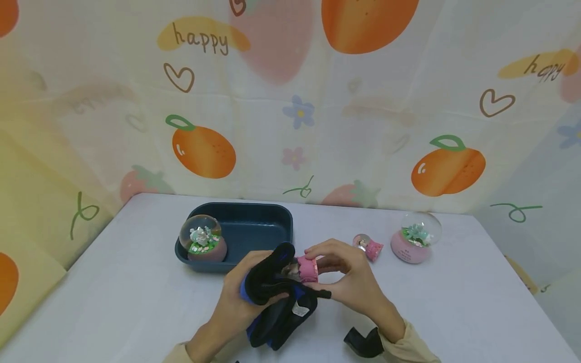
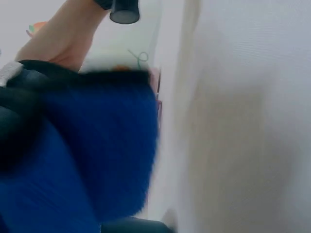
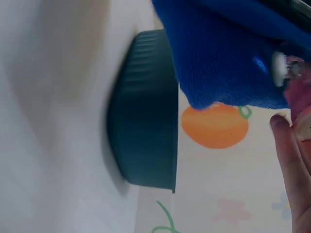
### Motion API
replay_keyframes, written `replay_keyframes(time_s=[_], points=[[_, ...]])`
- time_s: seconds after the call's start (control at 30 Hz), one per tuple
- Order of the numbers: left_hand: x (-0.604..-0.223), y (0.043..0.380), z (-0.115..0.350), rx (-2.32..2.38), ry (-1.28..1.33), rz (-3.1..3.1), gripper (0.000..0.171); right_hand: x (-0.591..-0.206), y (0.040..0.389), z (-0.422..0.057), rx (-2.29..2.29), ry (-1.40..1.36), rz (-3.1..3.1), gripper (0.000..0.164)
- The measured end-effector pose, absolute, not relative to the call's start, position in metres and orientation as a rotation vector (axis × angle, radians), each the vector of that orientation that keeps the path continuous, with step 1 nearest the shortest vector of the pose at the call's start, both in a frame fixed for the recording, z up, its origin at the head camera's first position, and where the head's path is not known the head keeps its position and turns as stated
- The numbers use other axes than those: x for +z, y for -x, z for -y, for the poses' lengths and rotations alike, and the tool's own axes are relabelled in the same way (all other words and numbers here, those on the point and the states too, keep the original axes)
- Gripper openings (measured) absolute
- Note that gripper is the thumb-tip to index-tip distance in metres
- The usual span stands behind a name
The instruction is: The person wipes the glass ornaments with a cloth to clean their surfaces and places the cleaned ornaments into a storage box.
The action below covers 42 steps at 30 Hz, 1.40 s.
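My left hand point(image 1: 238, 302) grips a folded black-and-blue cloth point(image 1: 268, 322) with a white label, above the table's front part. In the left wrist view the fuzzy blue side of the cloth point(image 2: 109, 150) fills much of the picture. Between thumb and fingers, my right hand point(image 1: 351, 272) holds a small snow globe point(image 1: 308, 269) by its pink base. The globe's clear end is tucked among the folds and partly hidden. From the right wrist view, the pink base point(image 3: 297, 97) shows beside the blue cloth, with fingertips against it.
Behind the hands stands a dark teal tray point(image 1: 258, 222) with a large snow globe point(image 1: 204, 239) in its left end. To the right, another small snow globe point(image 1: 368, 247) lies on its side near a large upright one point(image 1: 413, 242). A printed curtain point(image 1: 272, 151) hangs behind the table.
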<state>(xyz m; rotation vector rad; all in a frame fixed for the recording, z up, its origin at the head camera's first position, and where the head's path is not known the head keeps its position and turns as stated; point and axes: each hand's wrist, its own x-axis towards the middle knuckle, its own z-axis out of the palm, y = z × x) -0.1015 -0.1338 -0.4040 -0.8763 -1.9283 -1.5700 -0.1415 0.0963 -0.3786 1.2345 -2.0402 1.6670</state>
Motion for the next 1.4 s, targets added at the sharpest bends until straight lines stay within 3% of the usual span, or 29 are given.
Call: replay_keyframes(time_s=[0.2,0.53,0.73,1.0,1.2,1.4], points=[[-0.4044,0.0978,0.1322,-1.526,0.826,2.034,0.078,-0.3764,0.1385,-0.095,1.812,-1.145,2.173,0.04],[-0.4042,0.0955,0.1319,-1.391,0.735,2.057,0.075,-0.3717,0.1365,-0.0981,1.999,-1.083,2.388,0.027],[-0.4048,0.0966,0.1326,-1.415,0.758,2.024,0.073,-0.3705,0.138,-0.1,2.041,-1.056,2.442,0.027],[-0.4006,0.0939,0.1328,-1.509,0.728,2.139,0.085,-0.3702,0.1376,-0.0975,1.97,-1.117,2.348,0.034],[-0.3996,0.0936,0.1327,-1.574,0.716,2.169,0.077,-0.3722,0.1382,-0.0949,1.802,-1.226,2.203,0.04],[-0.398,0.095,0.1338,-1.664,0.807,2.077,0.055,-0.3741,0.1395,-0.0962,1.766,-1.294,2.149,0.043]])
